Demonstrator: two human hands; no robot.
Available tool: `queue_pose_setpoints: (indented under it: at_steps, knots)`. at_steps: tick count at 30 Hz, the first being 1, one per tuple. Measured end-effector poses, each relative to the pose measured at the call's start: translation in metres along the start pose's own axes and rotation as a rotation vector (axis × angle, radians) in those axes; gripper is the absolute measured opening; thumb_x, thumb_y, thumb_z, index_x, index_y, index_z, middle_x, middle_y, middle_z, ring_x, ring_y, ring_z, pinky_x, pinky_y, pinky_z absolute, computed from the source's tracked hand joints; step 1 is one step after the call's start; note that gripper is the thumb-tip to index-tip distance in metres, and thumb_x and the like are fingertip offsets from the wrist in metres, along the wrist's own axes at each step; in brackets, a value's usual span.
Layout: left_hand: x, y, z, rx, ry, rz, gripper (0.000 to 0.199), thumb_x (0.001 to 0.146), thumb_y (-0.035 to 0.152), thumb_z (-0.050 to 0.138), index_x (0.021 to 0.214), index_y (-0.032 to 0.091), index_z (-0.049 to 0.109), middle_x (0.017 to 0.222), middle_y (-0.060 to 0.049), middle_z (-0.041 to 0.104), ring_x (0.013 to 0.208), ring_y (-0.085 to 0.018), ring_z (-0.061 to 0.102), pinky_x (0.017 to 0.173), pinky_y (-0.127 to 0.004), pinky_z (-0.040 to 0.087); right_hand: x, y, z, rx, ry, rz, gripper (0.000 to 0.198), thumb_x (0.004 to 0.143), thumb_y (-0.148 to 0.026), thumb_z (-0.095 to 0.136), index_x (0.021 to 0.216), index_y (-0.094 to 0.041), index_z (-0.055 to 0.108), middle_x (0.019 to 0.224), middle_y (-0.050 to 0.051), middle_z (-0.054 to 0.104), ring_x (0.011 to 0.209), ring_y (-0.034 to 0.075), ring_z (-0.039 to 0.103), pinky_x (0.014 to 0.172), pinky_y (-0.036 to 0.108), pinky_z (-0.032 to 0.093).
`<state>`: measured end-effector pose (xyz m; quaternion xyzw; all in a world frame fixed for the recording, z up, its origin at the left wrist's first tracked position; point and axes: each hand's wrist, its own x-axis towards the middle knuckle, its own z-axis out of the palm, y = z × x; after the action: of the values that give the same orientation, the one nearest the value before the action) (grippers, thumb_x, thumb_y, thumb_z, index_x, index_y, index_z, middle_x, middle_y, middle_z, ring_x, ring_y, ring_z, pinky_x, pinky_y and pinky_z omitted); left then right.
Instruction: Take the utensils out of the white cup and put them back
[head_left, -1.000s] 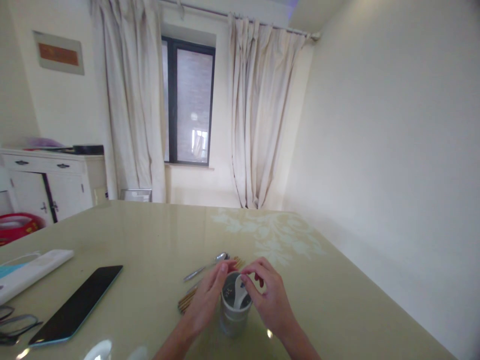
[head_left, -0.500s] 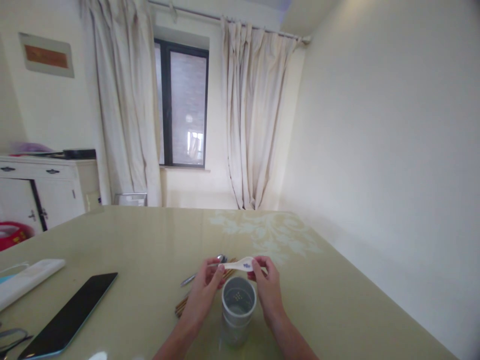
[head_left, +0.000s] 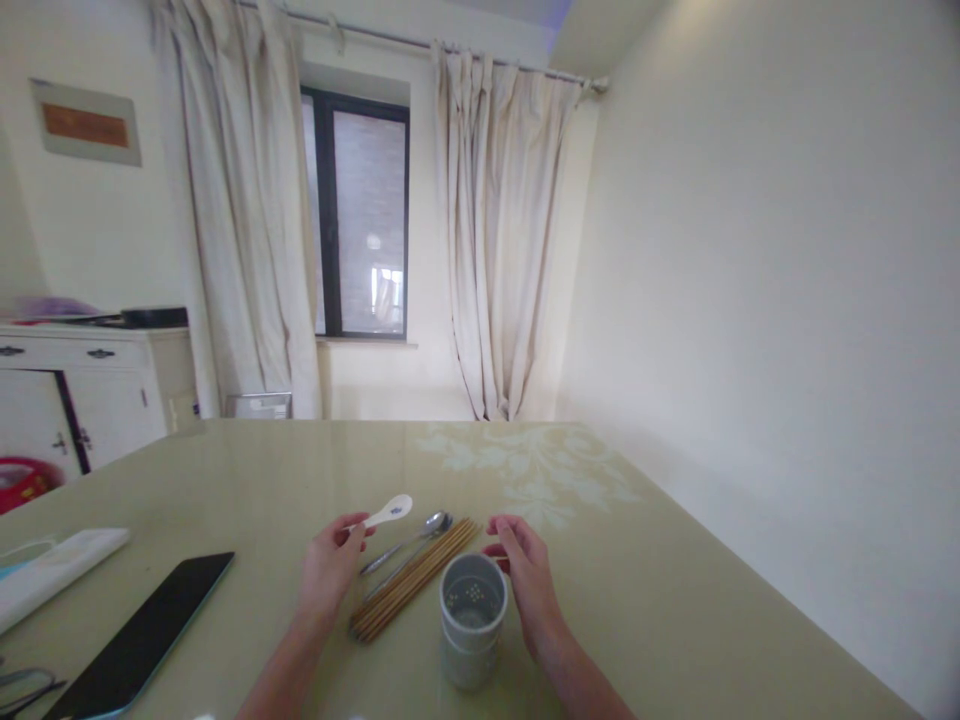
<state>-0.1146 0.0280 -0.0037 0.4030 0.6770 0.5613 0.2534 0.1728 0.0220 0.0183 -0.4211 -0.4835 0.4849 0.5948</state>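
In my left hand [head_left: 334, 565] a white soup spoon [head_left: 391, 511] with a small blue mark in its bowl is pinched by the handle, bowl pointing up and right. A bundle of wooden chopsticks [head_left: 412, 585] lies on the table to the right of that hand. Metal spoons [head_left: 433, 522] rest along the bundle's far left side. The grey cylindrical utensil holder [head_left: 472, 640] stands upright, with holes in its bottom and nothing else visible inside. My right hand [head_left: 525, 565] hovers beside its rim, fingers loosely bent and apart, holding nothing; whether it touches the rim I cannot tell.
A black tablet-like device [head_left: 150, 630] lies on the table [head_left: 675, 620] at the left. Beyond it are a white case [head_left: 67, 570] and, at the near left corner, what looks like glasses [head_left: 30, 685]. A wall bounds the right side; curtains and a window stand behind.
My hands have moved apart. The right hand has let go of the white spoon, and the left has carried it leftward, uncovering the chopsticks and metal spoons.
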Motion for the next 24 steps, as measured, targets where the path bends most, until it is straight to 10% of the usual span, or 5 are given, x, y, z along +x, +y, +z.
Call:
queue_pose_setpoints:
  at_steps: [9,15,19,24]
  knots:
    - [0.005,-0.013,0.014,0.143,-0.133,0.063,0.048,0.084,0.053,0.050,0.104,0.017,0.075,0.091,-0.010,0.084,0.077,-0.025,0.076,0.074,-0.036,0.060,-0.001,0.002,0.001,-0.054,0.007,-0.020,0.053,0.080,-0.073,0.075,0.084,-0.020,0.073,0.084,0.005,0.070,0.074,0.022,0.069,0.062,0.029,0.053]
    - [-0.002,-0.007,0.009,0.350,-0.090,0.076,0.034,0.089,0.038,0.053,0.107,0.022,0.078,0.114,-0.012,0.082,0.114,-0.034,0.072,0.107,-0.054,0.050,0.002,-0.002,-0.004,-0.041,0.019,-0.027,0.049,0.083,-0.070,0.072,0.087,-0.021,0.074,0.093,0.008,0.073,0.076,0.023,0.069,0.063,0.031,0.052]
    - [-0.029,0.022,0.016,0.298,0.003,0.311,0.047,0.098,0.050,0.042,0.116,0.024,0.076,0.130,-0.011,0.076,0.131,-0.034,0.063,0.118,-0.057,0.041,0.013,-0.008,-0.016,-0.009,0.113,-0.068,0.052,0.086,-0.074,0.064,0.077,-0.023,0.067,0.077,0.004,0.065,0.062,0.019,0.058,0.055,0.029,0.045]
    - [-0.094,0.039,0.046,-0.143,-0.393,0.375,0.082,0.099,0.078,0.014,0.144,0.029,0.061,0.140,-0.010,0.071,0.128,-0.031,0.066,0.111,-0.049,0.054,0.017,-0.009,-0.021,0.049,0.034,-0.028,0.069,0.082,-0.087,0.060,0.060,-0.026,0.037,0.055,-0.010,0.027,0.048,0.010,0.021,0.048,0.025,0.018]
